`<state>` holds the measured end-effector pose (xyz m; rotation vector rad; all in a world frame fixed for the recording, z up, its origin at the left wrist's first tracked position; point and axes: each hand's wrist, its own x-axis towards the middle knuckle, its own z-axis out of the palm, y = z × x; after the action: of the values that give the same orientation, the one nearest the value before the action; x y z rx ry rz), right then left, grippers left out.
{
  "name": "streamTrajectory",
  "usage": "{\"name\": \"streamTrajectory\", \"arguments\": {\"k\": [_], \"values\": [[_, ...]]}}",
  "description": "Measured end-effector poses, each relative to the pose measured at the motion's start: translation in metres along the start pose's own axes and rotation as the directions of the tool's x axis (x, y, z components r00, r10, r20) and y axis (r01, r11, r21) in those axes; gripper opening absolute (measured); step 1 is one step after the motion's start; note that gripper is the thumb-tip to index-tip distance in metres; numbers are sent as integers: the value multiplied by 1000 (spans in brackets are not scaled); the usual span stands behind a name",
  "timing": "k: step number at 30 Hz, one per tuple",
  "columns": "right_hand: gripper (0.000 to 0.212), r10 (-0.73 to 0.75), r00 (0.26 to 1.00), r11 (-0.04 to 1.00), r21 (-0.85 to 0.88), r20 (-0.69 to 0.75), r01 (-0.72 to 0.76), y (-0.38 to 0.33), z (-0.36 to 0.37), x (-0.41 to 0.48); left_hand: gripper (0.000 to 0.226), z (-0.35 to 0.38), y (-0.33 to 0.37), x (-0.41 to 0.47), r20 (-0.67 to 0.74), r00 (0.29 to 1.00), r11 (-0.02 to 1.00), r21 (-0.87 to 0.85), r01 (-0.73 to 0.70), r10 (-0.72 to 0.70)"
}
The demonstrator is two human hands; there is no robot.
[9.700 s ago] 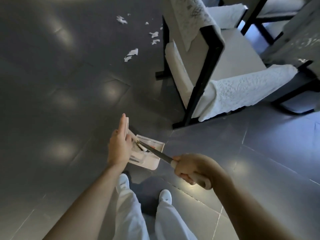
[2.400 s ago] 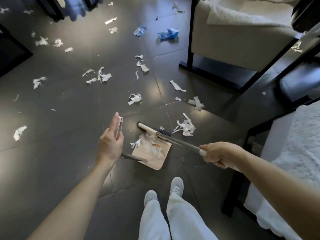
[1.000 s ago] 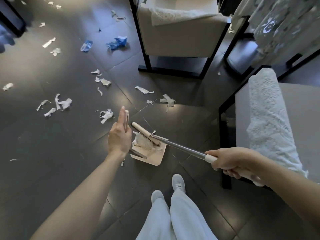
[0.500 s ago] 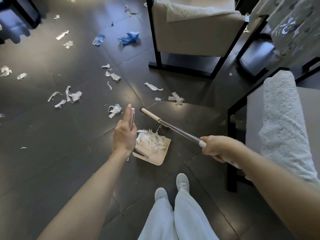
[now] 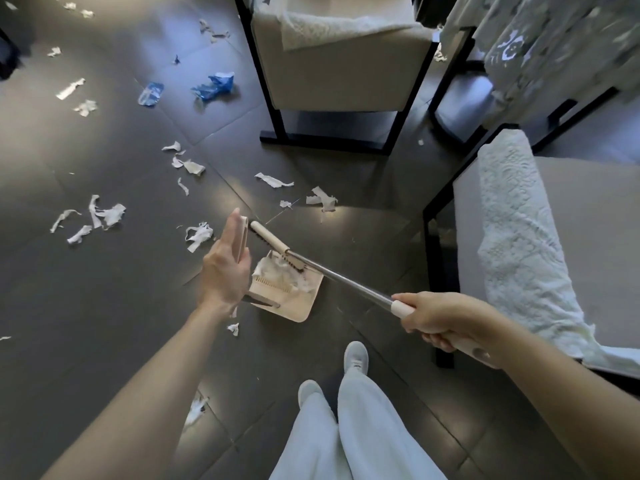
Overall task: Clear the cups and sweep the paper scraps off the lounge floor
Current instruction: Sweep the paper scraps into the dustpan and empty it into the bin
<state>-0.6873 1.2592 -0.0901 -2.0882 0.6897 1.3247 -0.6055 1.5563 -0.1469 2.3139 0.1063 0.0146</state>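
My left hand (image 5: 225, 271) holds the upright beige handle of a dustpan (image 5: 298, 303) that sits on the dark tiled floor with white paper scraps piled inside. My right hand (image 5: 436, 323) grips the beige end of a broom (image 5: 277, 245) with a metal shaft; the broom head lies across the pan's open mouth. Several white paper scraps (image 5: 322, 200) lie on the floor beyond the pan and to the left. Crumpled blue scraps (image 5: 214, 86) lie farther back. No cups show in this view.
A beige armchair with a black frame (image 5: 332, 81) stands straight ahead. Another chair draped with white lace cloth (image 5: 519, 237) is close on my right. Stray scraps (image 5: 195, 410) lie by my left foot. My white shoes and trousers fill the bottom centre.
The broom head has been drawn back from the floor onto the dustpan's mouth, pushing scraps inside. My left hand has stayed on the pan handle.
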Motion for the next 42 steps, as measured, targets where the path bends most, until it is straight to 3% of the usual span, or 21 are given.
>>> {"name": "streamTrajectory", "arguments": {"k": [9, 15, 19, 23, 27, 32, 36, 42], "values": [[62, 23, 985, 985, 175, -173, 7, 49, -56, 17, 69, 45, 54, 33, 6, 998, 996, 56, -70, 70], [64, 83, 972, 996, -4, -222, -86, 53, -91, 58, 69, 88, 85, 58, 98, 991, 987, 127, -101, 89], [65, 104, 987, 991, 94, -121, -93, 50, -97, 84, 69, 101, 92, 89, 66, 996, 986, 148, -73, 64], [63, 45, 999, 996, 75, -11, -44, 47, -86, 87, 70, 114, 99, 103, 39, 998, 989, 131, -62, 57], [58, 32, 985, 963, 260, 171, -77, 56, -91, 69, 71, 124, 109, 106, 64, 996, 990, 120, -67, 60], [66, -2, 996, 971, 238, 84, -18, 63, -119, 44, 73, 127, 120, 104, 80, 992, 991, 83, -103, 96], [68, -29, 999, 980, 196, -26, 34, 65, -153, 32, 75, 130, 131, 120, 130, 986, 991, -98, -88, 101], [65, 13, 997, 914, 406, -82, 21, 60, -208, 40, 80, 145, 150, 170, 129, 986, 987, -139, -85, 103]]}}
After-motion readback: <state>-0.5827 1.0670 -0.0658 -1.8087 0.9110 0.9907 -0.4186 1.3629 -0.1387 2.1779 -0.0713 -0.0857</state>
